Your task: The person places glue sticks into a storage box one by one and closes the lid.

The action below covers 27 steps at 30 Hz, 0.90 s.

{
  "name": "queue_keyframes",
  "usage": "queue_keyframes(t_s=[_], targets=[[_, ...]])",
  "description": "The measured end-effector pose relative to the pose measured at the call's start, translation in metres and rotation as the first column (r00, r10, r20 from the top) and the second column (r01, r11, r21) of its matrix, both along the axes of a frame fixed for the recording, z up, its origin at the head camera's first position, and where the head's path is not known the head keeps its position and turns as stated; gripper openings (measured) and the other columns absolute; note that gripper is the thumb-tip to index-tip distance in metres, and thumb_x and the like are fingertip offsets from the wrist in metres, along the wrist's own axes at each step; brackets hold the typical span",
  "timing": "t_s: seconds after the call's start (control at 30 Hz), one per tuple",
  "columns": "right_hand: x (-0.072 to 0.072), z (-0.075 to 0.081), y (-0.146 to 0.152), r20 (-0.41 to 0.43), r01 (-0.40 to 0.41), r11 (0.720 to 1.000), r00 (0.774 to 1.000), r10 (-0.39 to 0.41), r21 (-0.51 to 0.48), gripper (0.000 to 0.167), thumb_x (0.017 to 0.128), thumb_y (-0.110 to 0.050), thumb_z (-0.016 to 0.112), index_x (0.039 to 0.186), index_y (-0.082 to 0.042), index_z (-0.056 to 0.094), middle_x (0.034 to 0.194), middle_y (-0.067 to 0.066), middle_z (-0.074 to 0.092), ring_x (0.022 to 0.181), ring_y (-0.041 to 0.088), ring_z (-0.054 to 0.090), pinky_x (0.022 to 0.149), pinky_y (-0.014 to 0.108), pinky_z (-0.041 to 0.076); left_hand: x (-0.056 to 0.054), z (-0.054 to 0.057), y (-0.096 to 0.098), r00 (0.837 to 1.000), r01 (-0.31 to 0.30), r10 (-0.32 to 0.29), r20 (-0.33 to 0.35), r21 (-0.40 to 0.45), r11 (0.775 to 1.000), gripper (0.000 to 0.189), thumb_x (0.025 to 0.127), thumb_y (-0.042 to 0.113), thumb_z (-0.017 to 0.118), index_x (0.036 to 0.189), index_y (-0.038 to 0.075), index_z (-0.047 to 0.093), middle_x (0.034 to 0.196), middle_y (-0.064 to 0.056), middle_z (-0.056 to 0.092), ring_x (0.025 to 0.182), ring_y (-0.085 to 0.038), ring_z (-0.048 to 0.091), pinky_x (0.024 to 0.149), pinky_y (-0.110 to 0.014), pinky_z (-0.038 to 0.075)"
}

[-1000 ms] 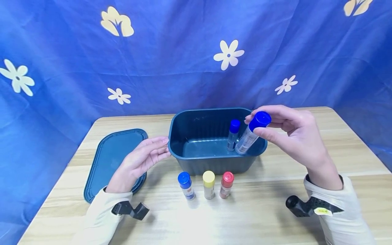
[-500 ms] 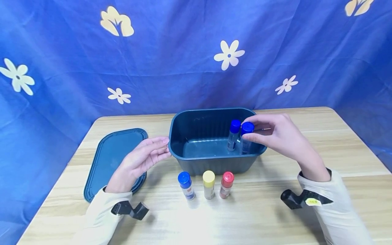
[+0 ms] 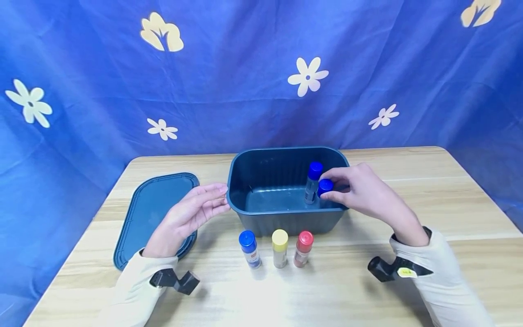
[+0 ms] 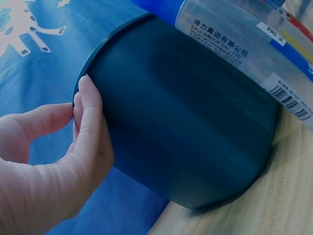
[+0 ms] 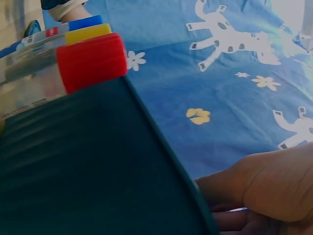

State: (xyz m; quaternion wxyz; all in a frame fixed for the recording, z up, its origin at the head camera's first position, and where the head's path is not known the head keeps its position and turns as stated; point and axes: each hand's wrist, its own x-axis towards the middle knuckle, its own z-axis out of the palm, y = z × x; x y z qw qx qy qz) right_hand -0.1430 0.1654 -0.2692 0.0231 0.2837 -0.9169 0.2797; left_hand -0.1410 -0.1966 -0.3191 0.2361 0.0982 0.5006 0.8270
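Note:
In the head view a dark teal plastic box (image 3: 286,222) stands on the table. My right hand (image 3: 363,193) reaches over its right rim and pinches the blue cap of a glue stick (image 3: 325,187), whose lower tube is mostly hidden. Beside it, another blue-capped glue stick (image 3: 314,175) stands upright inside the box. My left hand (image 3: 192,213) touches the box's left rim with fairly straight fingers; the left wrist view shows thumb and fingertips at the rim. In front stand a blue glue stick (image 3: 249,250), a yellow glue stick (image 3: 279,248) and a red glue stick (image 3: 303,249).
A teal lid (image 3: 153,213) lies flat on the wooden table (image 3: 347,290), left of the box and partly behind my left hand. A blue cloth (image 3: 229,81) with pale flowers hangs behind the table's back edge.
My right hand has moved left and down, lowering the blue-capped glue stick from a tilt above the rim to deeper inside the box. My left hand stays at the left rim.

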Motion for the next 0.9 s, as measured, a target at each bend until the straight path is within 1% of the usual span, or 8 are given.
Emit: queue_keyframes(t_s=[0.17, 0.3, 0.57, 0.9], targets=[[-0.002, -0.009, -0.005, -0.009, -0.026, 1.0, 1.0, 0.026, 0.004, 0.027, 0.081, -0.01, 0.079, 0.104, 0.0, 0.07, 0.091, 0.01, 0.072, 0.083, 0.025, 0.07, 0.076, 0.041, 0.058, 0.0, -0.001, 0.001, 1.0, 0.008, -0.008, -0.001, -0.002, 1.0, 0.021, 0.101, 0.0, 0.046, 0.101, 0.002, 0.067, 0.092, -0.007, 0.069, 0.086, -0.015, 0.067, 0.085, -0.027, 0.056], [-0.004, -0.012, -0.009, -0.021, -0.041, 0.999, 0.999, 0.041, 0.004, 0.024, 0.08, -0.007, 0.079, 0.1, 0.001, 0.07, 0.088, 0.01, 0.072, 0.08, 0.024, 0.07, 0.074, 0.04, 0.059, 0.001, 0.0, 0.001, 1.0, -0.001, 0.001, 0.012, -0.006, 1.0, 0.022, 0.101, 0.0, 0.046, 0.101, 0.002, 0.067, 0.092, -0.007, 0.069, 0.085, -0.014, 0.067, 0.085, -0.027, 0.056], [-0.005, -0.014, -0.011, 0.003, 0.006, 1.0, 1.0, -0.006, 0.018, 0.026, 0.079, -0.007, 0.079, 0.101, 0.002, 0.07, 0.089, 0.012, 0.072, 0.079, 0.025, 0.07, 0.074, 0.04, 0.059, 0.0, 0.0, 0.0, 1.0, -0.01, 0.01, 0.014, -0.012, 1.0, 0.019, 0.1, 0.0, 0.048, 0.101, 0.002, 0.067, 0.092, -0.007, 0.069, 0.085, -0.014, 0.067, 0.085, -0.027, 0.056], [-0.006, -0.015, -0.012, -0.018, 0.032, 0.999, 0.999, -0.032, 0.025, 0.025, 0.08, -0.009, 0.078, 0.101, 0.002, 0.07, 0.087, 0.012, 0.072, 0.077, 0.023, 0.07, 0.071, 0.038, 0.059, 0.0, 0.001, 0.001, 1.0, -0.014, 0.015, 0.024, -0.012, 1.0, 0.018, 0.1, 0.001, 0.049, 0.101, 0.002, 0.067, 0.092, -0.007, 0.069, 0.084, -0.015, 0.067, 0.085, -0.027, 0.056]])
